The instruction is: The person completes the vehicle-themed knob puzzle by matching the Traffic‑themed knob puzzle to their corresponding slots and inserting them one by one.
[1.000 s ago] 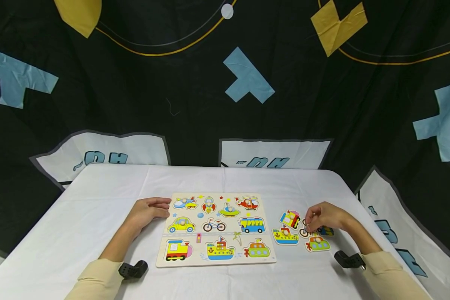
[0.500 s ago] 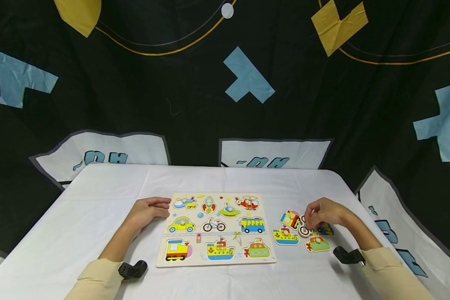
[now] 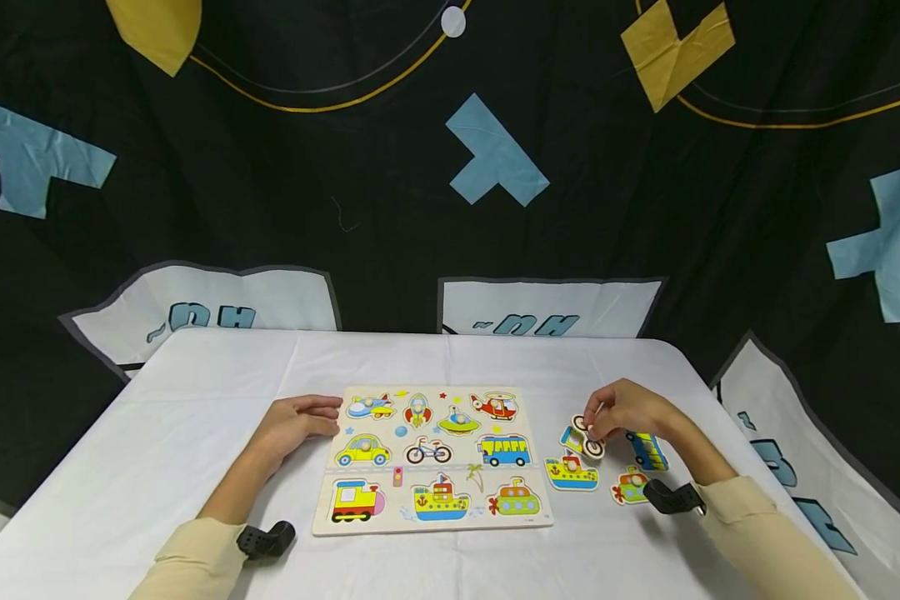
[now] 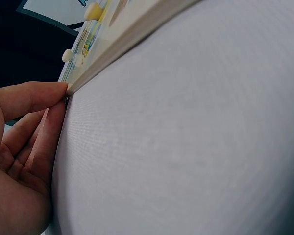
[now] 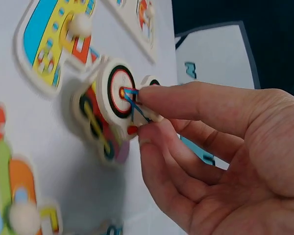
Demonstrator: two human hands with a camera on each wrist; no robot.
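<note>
My right hand point(image 3: 630, 408) pinches the bicycle puzzle piece point(image 5: 121, 92) between thumb and fingers. In the right wrist view it is tilted over the train piece point(image 5: 95, 125), which it partly hides. Near it lie the ship piece point(image 3: 572, 473), the bus piece point(image 3: 648, 451) and the submarine piece point(image 3: 630, 486). My left hand point(image 3: 292, 425) holds the left edge of the wooden puzzle board point(image 3: 378, 527), thumb and forefinger meeting at the edge in the left wrist view point(image 4: 32, 98). A printed bicycle point(image 3: 428, 450) shows in the board's middle row.
Knobbed pieces sit in the board, among them the plane point(image 3: 370, 406), rocket point(image 3: 417, 411), helicopter point(image 3: 493, 406) and car point(image 3: 363, 450). A white cloth point(image 3: 390, 567) covers the table. A black curtain point(image 3: 375, 217) hangs behind it.
My right hand has lifted the bicycle piece and carried it left, over the train piece. More of the bus piece shows now. My left hand and the board stay in place.
</note>
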